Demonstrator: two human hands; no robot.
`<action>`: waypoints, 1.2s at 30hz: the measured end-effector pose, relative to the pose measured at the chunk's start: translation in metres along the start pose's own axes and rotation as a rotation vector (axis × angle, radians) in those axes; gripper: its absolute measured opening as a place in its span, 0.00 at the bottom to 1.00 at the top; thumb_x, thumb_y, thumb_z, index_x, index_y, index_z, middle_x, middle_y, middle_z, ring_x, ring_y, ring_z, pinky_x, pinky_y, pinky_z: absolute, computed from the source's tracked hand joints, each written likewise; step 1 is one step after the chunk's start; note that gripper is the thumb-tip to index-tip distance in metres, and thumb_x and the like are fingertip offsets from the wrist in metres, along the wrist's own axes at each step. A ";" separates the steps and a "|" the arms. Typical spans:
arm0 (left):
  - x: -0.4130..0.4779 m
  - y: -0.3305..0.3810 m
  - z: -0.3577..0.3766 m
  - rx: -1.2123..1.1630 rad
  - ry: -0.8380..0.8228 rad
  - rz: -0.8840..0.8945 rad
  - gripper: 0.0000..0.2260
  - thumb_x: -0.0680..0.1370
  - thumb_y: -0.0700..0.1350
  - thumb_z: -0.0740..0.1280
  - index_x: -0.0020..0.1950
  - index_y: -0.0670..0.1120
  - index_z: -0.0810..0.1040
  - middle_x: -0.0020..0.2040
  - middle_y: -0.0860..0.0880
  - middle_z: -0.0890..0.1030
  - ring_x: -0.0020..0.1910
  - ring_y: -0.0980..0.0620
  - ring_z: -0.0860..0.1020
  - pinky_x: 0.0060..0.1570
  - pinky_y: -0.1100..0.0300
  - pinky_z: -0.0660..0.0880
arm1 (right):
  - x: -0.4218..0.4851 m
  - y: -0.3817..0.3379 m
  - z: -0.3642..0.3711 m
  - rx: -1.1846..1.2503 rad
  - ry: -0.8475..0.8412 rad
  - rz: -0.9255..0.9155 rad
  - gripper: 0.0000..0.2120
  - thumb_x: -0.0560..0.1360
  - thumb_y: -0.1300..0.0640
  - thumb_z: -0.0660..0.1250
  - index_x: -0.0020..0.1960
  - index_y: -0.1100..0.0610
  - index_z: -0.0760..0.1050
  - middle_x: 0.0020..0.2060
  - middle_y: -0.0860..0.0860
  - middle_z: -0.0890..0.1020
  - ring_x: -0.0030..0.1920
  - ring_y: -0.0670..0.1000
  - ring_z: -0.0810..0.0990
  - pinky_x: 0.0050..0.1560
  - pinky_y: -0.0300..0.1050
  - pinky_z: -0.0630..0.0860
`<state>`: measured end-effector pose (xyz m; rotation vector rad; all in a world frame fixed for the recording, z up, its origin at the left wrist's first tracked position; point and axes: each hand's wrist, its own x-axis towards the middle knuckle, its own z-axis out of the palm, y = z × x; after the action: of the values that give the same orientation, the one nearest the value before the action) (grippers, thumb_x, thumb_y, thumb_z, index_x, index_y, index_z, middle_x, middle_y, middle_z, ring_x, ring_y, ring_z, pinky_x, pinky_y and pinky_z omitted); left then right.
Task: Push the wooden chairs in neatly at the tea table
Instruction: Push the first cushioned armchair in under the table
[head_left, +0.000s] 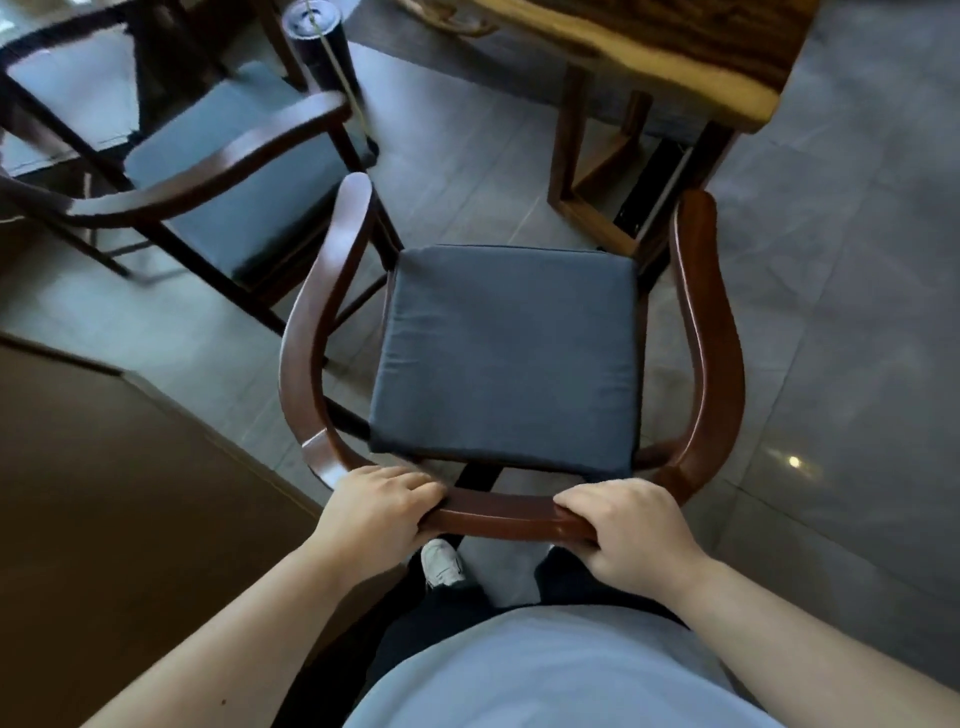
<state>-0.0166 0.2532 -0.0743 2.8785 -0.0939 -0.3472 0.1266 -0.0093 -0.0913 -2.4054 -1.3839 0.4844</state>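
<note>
A dark wooden armchair (709, 332) with a curved back rail and a grey seat cushion (506, 348) stands right in front of me, facing the tea table (675, 57) at the top right. My left hand (379, 512) and my right hand (626, 530) both grip its back rail, one on each side of the middle. The seat's front edge lies near the table's wooden leg frame (587, 171), outside the tabletop. A second wooden armchair (218, 161) of the same kind stands at the upper left, turned at an angle.
A black cylindrical bin (317, 41) stands on the grey tiled floor between the second chair and the table. A brown cabinet or panel (119, 493) fills the lower left. My white shoe (441, 564) shows under the chair's back rail.
</note>
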 end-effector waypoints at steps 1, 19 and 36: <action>0.002 -0.004 -0.001 0.010 -0.011 0.033 0.15 0.72 0.59 0.60 0.48 0.52 0.79 0.43 0.55 0.83 0.42 0.51 0.81 0.38 0.55 0.79 | 0.000 -0.002 0.002 -0.002 -0.001 0.030 0.12 0.62 0.51 0.73 0.46 0.49 0.80 0.39 0.44 0.84 0.40 0.51 0.82 0.37 0.47 0.78; 0.046 -0.155 -0.075 0.141 -0.027 0.161 0.20 0.71 0.63 0.59 0.49 0.53 0.82 0.41 0.54 0.85 0.38 0.51 0.83 0.37 0.55 0.80 | 0.122 -0.070 0.024 0.038 0.175 0.121 0.11 0.69 0.43 0.67 0.42 0.51 0.78 0.36 0.47 0.83 0.36 0.54 0.81 0.32 0.47 0.74; 0.069 -0.149 -0.065 0.200 -0.113 0.156 0.09 0.68 0.54 0.68 0.44 0.52 0.77 0.39 0.54 0.82 0.37 0.47 0.80 0.36 0.55 0.76 | 0.157 -0.044 0.003 0.125 -0.291 0.103 0.23 0.69 0.45 0.65 0.63 0.45 0.71 0.57 0.43 0.81 0.53 0.52 0.80 0.50 0.51 0.77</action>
<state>0.0709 0.4061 -0.0648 3.0194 -0.3917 -0.4963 0.1656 0.1493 -0.0951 -2.3824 -1.2988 0.9511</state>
